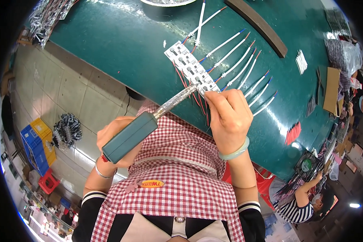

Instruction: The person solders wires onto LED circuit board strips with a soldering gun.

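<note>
A strip of white circuit boards (182,57) with small dark and white parts lies slantwise on the green table. Thin red wires hang from its near side; white leads (231,56) with blue and red-brown ends fan out from the far side. My left hand (117,141) is closed round what looks like a hot glue gun (130,136), with a boxy green body and a long silver, foil-like barrel. Its tip meets the strip near the right end. My right hand (230,115) is closed, thumb and fingers pinching that end, and partly hides it.
On the table (121,44) are a dark curved bar (258,26), white pieces (301,61), a red bundle (293,134) and a cardboard piece (332,90). A metal bowl (167,3) stands at the far edge. Right, another person (304,205) works near a fan (307,165).
</note>
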`<control>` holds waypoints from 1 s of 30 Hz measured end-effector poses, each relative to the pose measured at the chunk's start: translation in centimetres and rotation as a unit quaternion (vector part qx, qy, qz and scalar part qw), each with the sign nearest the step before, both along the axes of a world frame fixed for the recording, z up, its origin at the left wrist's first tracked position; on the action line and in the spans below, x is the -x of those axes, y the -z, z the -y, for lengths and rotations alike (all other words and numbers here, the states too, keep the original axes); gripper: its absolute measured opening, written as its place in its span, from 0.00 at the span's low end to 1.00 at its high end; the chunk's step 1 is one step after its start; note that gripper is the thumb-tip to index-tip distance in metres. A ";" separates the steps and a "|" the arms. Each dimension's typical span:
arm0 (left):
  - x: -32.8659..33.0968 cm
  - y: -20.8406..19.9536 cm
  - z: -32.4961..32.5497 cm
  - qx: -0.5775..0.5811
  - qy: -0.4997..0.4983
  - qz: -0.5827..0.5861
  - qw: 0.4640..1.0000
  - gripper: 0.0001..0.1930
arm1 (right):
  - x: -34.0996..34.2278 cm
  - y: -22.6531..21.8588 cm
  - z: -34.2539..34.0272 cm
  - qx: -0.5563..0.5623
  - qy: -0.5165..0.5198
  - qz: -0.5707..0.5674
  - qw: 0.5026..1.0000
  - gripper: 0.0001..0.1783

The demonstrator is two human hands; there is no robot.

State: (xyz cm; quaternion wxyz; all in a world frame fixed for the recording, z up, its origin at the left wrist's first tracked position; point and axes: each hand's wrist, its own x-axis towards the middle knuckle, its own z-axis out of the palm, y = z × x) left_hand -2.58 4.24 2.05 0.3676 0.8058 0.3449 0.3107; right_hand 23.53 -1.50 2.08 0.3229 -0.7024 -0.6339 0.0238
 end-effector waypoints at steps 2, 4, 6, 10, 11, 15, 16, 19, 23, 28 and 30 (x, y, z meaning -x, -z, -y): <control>-0.1 0.2 0.0 -0.009 0.004 -0.003 1.000 0.14 | -0.1 0.2 0.0 0.000 -0.003 0.000 1.000 0.10; 0.0 0.5 -0.1 -0.029 0.013 0.005 0.999 0.14 | -0.1 0.1 -0.1 0.000 -0.002 0.001 1.000 0.09; 0.0 0.5 0.0 -0.010 0.006 0.005 1.000 0.13 | 0.0 0.0 -0.2 0.006 0.002 -0.001 1.000 0.10; 0.2 1.0 -0.2 -0.005 0.007 0.011 1.000 0.11 | 0.2 0.0 -0.3 0.012 0.003 0.008 1.000 0.10; 0.3 1.0 -0.2 -0.005 0.007 0.011 1.000 0.11 | 0.3 0.0 -0.3 0.010 0.001 0.009 1.000 0.10; 0.3 1.1 -0.6 0.003 0.018 0.010 1.000 0.11 | 0.6 0.1 -0.4 0.009 0.002 0.015 1.000 0.10; 0.4 1.2 -0.6 0.001 0.019 0.011 1.000 0.11 | 0.6 0.1 -0.5 0.009 0.002 0.014 1.000 0.10; 0.7 1.3 -0.8 0.008 0.023 0.014 1.000 0.11 | 0.7 0.2 -0.7 0.009 -0.002 0.012 1.000 0.10; 0.5 1.0 -0.5 0.003 0.005 -0.003 1.000 0.10 | 0.5 0.3 -1.0 0.012 -0.004 0.007 1.000 0.10; 0.4 0.8 -0.8 -0.027 0.005 0.053 0.998 0.12 | 0.2 0.0 -0.6 0.012 0.011 0.019 1.000 0.09; 1.1 1.0 -0.6 -0.013 0.004 0.027 1.000 0.11 | 0.1 -0.3 -0.2 0.011 0.008 0.013 1.000 0.08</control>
